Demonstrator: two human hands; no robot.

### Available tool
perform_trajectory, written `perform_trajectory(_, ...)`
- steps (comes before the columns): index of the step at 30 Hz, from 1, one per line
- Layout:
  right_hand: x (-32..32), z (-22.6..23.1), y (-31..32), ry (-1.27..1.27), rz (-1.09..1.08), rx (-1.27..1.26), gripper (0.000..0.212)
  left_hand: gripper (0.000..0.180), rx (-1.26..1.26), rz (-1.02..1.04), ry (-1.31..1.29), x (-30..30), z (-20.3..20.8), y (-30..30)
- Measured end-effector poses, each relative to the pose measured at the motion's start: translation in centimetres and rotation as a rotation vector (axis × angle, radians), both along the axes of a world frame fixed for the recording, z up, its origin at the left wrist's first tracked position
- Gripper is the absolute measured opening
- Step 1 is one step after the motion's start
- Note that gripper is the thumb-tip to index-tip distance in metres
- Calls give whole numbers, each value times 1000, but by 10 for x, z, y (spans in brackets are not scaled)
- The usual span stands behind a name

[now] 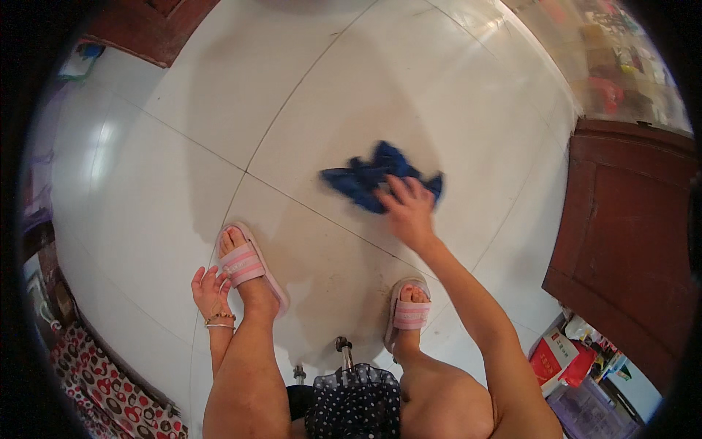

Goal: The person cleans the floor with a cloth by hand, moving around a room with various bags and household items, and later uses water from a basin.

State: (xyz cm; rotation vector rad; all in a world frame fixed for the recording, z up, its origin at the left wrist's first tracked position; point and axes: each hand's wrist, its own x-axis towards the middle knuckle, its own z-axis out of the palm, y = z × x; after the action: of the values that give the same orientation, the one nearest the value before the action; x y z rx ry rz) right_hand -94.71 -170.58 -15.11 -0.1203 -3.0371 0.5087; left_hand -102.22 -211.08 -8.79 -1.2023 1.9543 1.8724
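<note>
A crumpled dark blue cloth lies on the pale tiled floor, ahead of my feet. My right hand reaches down onto its near right side, with the fingers bent into the fabric. Hand and cloth are both slightly blurred, and the fingertips are partly lost in the folds. Lower left, beside my left foot, my left hand hangs with loosely curled fingers apart and nothing in it. A beaded bracelet and a light bangle circle that wrist. Both feet wear pink striped slide sandals.
Stool or chair legs with casters stand between my feet. On the right is a dark red wooden door panel, with boxes and a purple bin below it. Patterned fabric hangs at lower left. Another wooden panel is at upper left.
</note>
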Motion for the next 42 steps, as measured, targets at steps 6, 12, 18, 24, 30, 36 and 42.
perform_trajectory(6, 39, -27, 86, -19, -662, 193, 45, 41, 45, -22, 20, 0, 3, 2)
perform_trajectory(12, -57, -18, 5, -64, -627, 221, 43, 42, 52, -15, -3, -3, -2, -1)
perform_trajectory(18, -108, -2, -97, 36, 10, -6, 35, 44, 63, -151, 67, 3, -20, -9)
perform_trajectory(24, -84, -2, -31, 148, 505, -79, 36, 42, 72, -1, -44, -3, -8, -3)
perform_trajectory(30, -10, 6, 126, -45, 221, 74, 41, 41, -2, -58, -40, -7, -14, -14)
perform_trajectory(36, 118, -14, 228, -5, -537, 59, 42, 44, -105, -134, -61, -11, -7, 0)
perform_trajectory(42, 220, -34, 214, -163, -1048, 5, 46, 44, -104, -270, -2, -7, -19, -23)
